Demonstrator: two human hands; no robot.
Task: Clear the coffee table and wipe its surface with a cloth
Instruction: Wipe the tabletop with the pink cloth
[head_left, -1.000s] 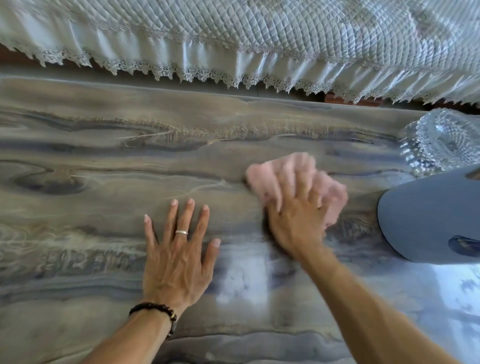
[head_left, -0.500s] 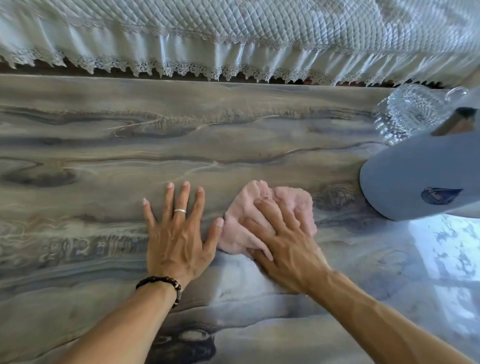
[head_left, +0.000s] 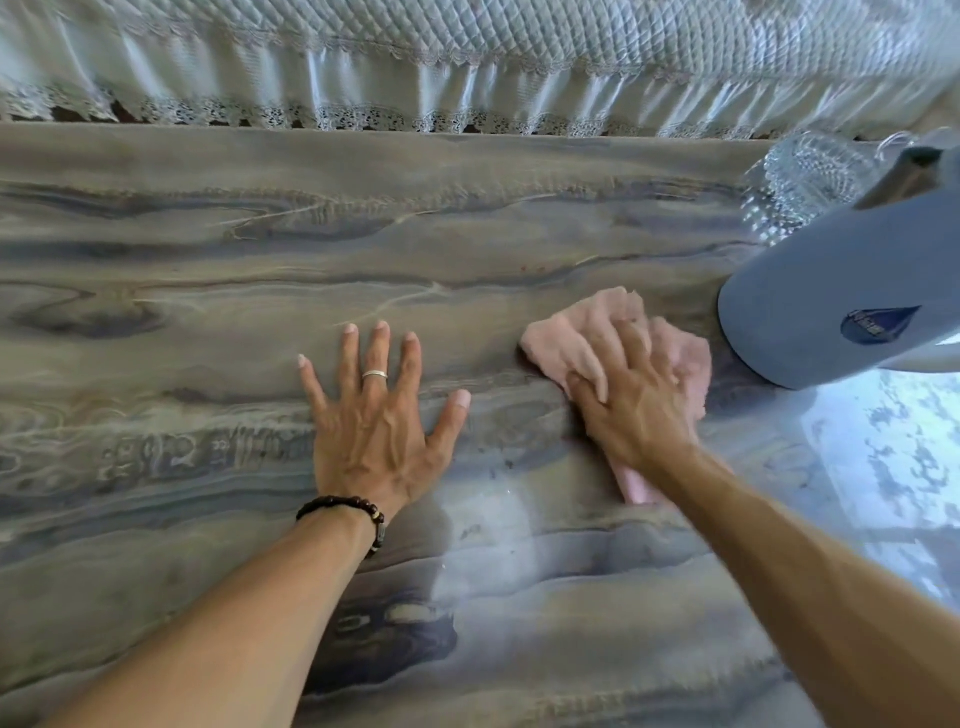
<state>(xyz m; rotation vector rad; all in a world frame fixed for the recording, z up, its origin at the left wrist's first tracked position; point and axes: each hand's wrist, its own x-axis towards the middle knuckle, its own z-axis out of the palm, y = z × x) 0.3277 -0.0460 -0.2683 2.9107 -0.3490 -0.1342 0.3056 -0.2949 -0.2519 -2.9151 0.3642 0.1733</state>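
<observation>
The coffee table (head_left: 208, 249) has a glossy grey, wood-grain top that fills the head view. A crumpled pink cloth (head_left: 566, 340) lies on it right of centre. My right hand (head_left: 631, 400) presses down on the cloth with fingers spread over it, and part of the cloth sticks out under my wrist. My left hand (head_left: 376, 421) rests flat on the bare tabletop, fingers straight and spread, a hand's width left of the cloth. It wears a ring and a dark bead bracelet.
A cut-glass dish (head_left: 800, 182) stands at the table's far right corner. A blue-grey cap brim (head_left: 810, 301) intrudes from the right, covering part of the dish. A quilted white cover with a lace hem (head_left: 467, 67) hangs along the table's far edge.
My right hand has slid the pink cloth to the right, away from my left thumb and toward the cap brim. My left hand has stayed flat in place.
</observation>
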